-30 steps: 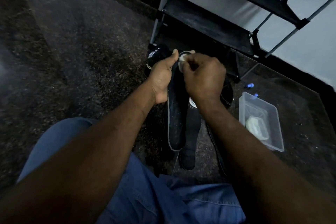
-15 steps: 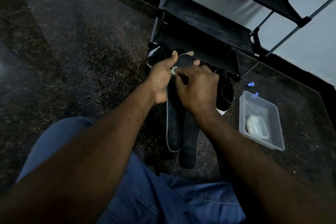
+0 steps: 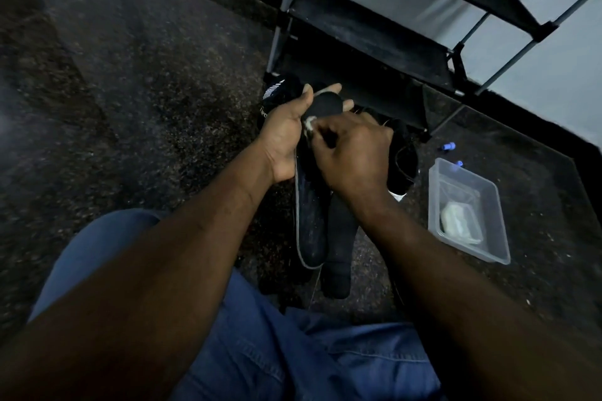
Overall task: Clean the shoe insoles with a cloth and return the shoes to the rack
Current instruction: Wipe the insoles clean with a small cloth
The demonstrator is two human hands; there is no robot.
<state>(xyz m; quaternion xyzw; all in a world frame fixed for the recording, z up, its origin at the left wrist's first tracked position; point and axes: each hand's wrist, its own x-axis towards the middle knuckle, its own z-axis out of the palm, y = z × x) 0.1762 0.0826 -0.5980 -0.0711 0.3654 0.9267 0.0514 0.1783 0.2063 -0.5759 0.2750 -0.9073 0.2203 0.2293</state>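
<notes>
In front of the rack (image 3: pixel 358 29), below its lowest shelf, two hands work on two insoles (image 3: pixel 321 205). The left hand (image 3: pixel 285 140) grips their end nearest the rack, with the thumb across the front and the fingertips showing behind the rounded tip. The right hand (image 3: pixel 355 156) is curled and pinches one small white cloth (image 3: pixel 308 125) against the insoles, just beside the left thumb. The grey-edged insole (image 3: pixel 309 228) and the plain black insole (image 3: pixel 338 257) overlap and hang away from the rack toward the person's lap.

Two black shoes sit on the floor (image 3: pixel 146 91) at the rack's foot. The striped shoe (image 3: pixel 277 93) is by the rack's near left post, and the other shoe (image 3: pixel 405 153) is under the shelf's right end. One clear plastic tub (image 3: pixel 492 221) stands on the floor to the right of the rack's front and holds one whitish wad (image 3: pixel 457 221). Two small blue objects (image 3: pixel 446 146) lie between the tub and the rack.

Most of the cloth is buried in the right hand's fingers, so which insole it touches cannot be told. Both shoes are largely covered by the hands and lost in the dark. The rack's upper shelves are cut off by the picture's top edge. The blue objects are too small to identify.
</notes>
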